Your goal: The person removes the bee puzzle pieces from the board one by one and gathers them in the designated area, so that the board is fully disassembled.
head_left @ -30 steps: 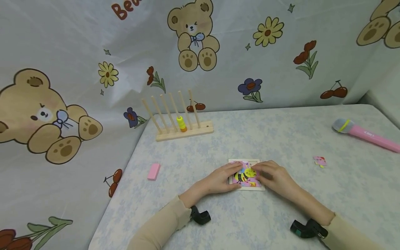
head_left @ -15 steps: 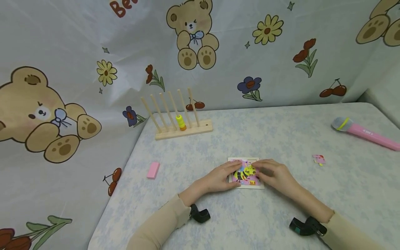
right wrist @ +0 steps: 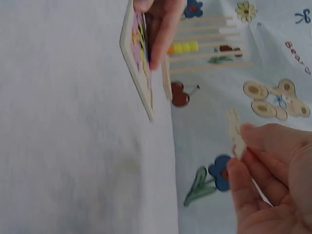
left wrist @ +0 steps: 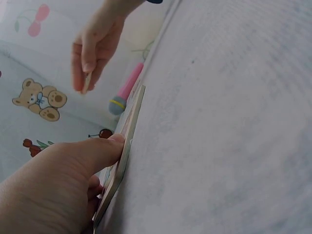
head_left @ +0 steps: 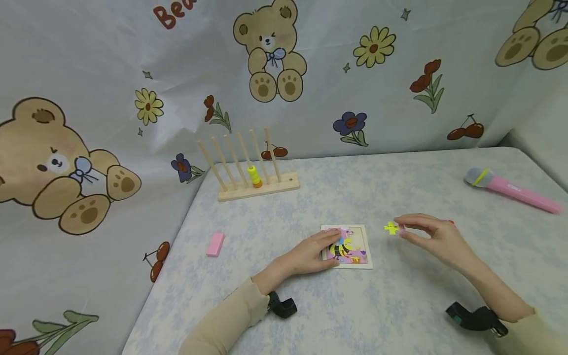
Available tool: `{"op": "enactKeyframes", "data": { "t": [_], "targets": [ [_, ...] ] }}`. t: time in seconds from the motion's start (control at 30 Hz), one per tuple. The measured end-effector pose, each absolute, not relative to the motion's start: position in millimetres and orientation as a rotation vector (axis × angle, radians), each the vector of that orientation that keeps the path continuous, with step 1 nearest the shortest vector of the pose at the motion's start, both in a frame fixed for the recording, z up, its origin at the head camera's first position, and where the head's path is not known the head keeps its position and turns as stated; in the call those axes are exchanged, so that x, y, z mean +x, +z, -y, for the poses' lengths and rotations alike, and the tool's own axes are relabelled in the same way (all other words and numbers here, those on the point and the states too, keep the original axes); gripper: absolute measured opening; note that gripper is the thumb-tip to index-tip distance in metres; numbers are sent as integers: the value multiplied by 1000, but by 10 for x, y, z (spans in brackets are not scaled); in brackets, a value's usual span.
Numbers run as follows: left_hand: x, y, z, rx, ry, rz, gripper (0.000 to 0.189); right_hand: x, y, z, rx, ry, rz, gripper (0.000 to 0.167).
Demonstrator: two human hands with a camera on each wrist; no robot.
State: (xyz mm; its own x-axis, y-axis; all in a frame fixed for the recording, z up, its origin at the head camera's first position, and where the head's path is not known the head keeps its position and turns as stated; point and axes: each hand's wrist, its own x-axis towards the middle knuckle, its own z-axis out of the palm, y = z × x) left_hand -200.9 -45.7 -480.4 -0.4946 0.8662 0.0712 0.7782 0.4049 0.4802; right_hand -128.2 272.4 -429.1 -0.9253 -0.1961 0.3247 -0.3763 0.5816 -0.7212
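Observation:
A small jigsaw puzzle board (head_left: 369, 246) with a bee picture and a pale frame lies on the table, bare at its upper right part. My left hand (head_left: 312, 252) rests on its left side, fingers on the picture and thumb at the near edge; the left wrist view shows that thumb (left wrist: 105, 152) against the frame. Right of the board and apart from it, my right hand (head_left: 437, 240) pinches a yellow and pink puzzle piece (head_left: 391, 228) between thumb and fingers. In the right wrist view the pale back of this puzzle piece (right wrist: 235, 134) shows.
Behind the right hand a red bit of another puzzle piece (head_left: 451, 222) peeks out. A pink block (head_left: 215, 244) lies left. Farther back stand a wooden peg rack (head_left: 259, 191) with yellow and orange beads and, at right, a pink toy microphone (head_left: 516, 191).
My right hand has lifted the yellow puzzle piece off the board and moved right with it, baring the board's upper right. My left hand has stayed on the board.

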Motion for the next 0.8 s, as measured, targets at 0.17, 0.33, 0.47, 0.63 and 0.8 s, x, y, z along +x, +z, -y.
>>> {"op": "enactKeyframes", "data": {
  "t": [0.17, 0.33, 0.47, 0.63, 0.8],
  "targets": [
    [-2017, -4861, 470, 1448, 670, -2476, 68, -1081, -4298, -3265, 272, 1119, 2781, 30],
    [-2011, -4848, 466, 1454, 707, -2472, 68, -952, -4397, -3641, 160, 1182, 2833, 34],
    [-2000, -4819, 465, 1462, 728, -2465, 68, -929, -4474, -3765, 134, 1161, 2858, 33],
    [-2008, -4829, 461, 1453, 731, -2452, 68, -912, -4524, -3830, 164, 1076, 2870, 29],
    [-2008, -4822, 468, 1433, 736, -2447, 68, -949, -4595, -3829, 303, 826, 2845, 30]
  ]
}}
